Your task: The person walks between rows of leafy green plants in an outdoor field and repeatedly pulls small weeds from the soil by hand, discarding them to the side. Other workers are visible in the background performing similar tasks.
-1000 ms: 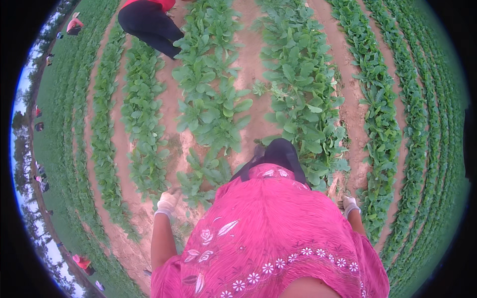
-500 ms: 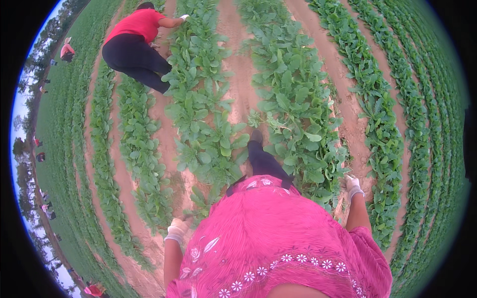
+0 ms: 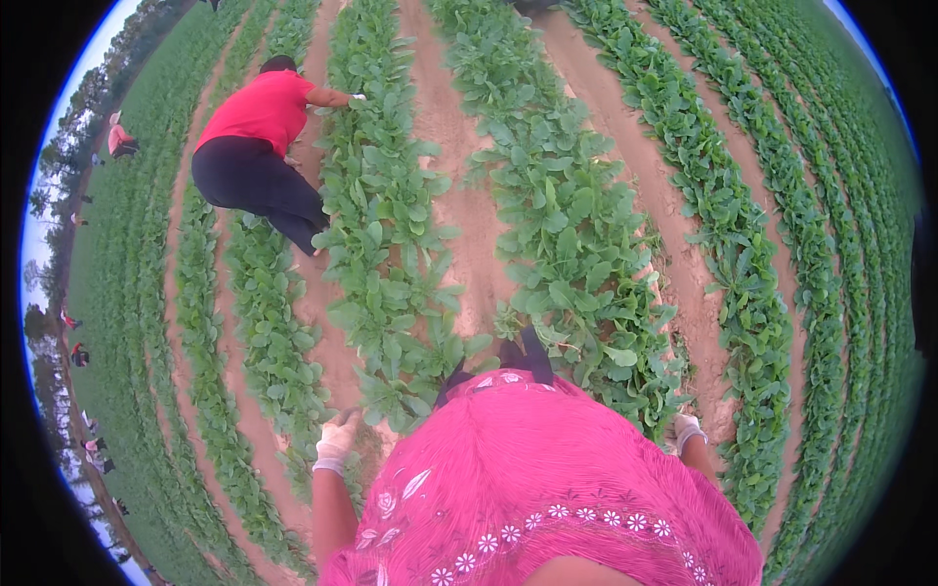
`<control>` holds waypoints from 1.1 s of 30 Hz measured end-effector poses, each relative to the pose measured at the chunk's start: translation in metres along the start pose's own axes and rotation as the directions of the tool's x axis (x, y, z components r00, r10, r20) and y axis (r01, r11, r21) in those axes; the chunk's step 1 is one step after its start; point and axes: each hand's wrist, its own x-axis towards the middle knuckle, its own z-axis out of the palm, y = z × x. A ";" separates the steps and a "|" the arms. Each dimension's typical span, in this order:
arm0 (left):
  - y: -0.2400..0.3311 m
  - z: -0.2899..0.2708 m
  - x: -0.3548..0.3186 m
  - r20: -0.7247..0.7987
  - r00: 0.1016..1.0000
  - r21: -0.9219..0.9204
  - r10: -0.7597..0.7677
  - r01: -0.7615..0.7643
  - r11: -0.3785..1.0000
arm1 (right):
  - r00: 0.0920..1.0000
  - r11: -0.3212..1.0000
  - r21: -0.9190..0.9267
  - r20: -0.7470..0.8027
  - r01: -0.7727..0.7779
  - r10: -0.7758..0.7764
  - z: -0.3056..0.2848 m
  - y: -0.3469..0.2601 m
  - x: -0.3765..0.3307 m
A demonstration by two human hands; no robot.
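Observation:
My left hand (image 3: 337,437), in a white glove, hangs low beside my pink shirt, at the edge of a leafy green crop row (image 3: 396,376). Its fingers look curled in; whatever they may hold does not show. My right hand (image 3: 689,430), gloved in white too, is down on the other side, close to the leaves of the right-hand crop row (image 3: 596,283) and the bare soil beyond it. Its fingers are too small and partly turned away to read. Neither hand visibly grips a plant.
Sandy furrows (image 3: 469,215) run between long rows of broad-leaved plants. Ahead to the left, a co-worker (image 3: 254,146) in a red top bends over a row, one gloved hand in the leaves. More people (image 3: 119,137) stand far left near trees.
My left hand has lifted slightly and moved left, away from the leaves by my shirt. My right hand has come down and back. The forward foot has slipped from view beneath my shirt.

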 end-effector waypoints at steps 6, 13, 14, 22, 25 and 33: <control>-0.020 -0.026 0.025 0.076 0.975 0.528 -0.210 0.140 0.838 | 0.838 0.843 -0.021 0.129 0.537 -0.530 0.077 -0.199 -0.011; -0.009 -0.062 0.097 -0.102 0.968 0.208 -0.230 0.246 0.947 | 0.552 0.414 -0.372 0.457 0.831 -0.697 0.202 -0.357 -0.111; -0.006 -0.062 0.114 -0.091 0.955 0.223 -0.283 0.297 0.928 | 0.570 0.408 -0.403 0.496 0.819 -0.655 0.221 -0.379 -0.124; 0.045 -0.037 0.231 -0.116 0.868 0.218 -0.482 0.496 0.841 | 0.464 -0.065 -0.614 0.657 0.787 -0.594 0.424 -0.589 -0.194; 0.091 -0.031 0.267 0.172 0.943 0.309 -0.287 0.225 0.924 | 0.412 -0.112 -0.592 0.672 0.798 -0.615 0.482 -0.643 -0.205; 0.200 -0.160 0.408 -0.049 0.997 0.508 -0.055 0.072 0.859 | 0.688 0.328 -0.609 0.578 0.722 -0.439 0.475 -0.625 -0.141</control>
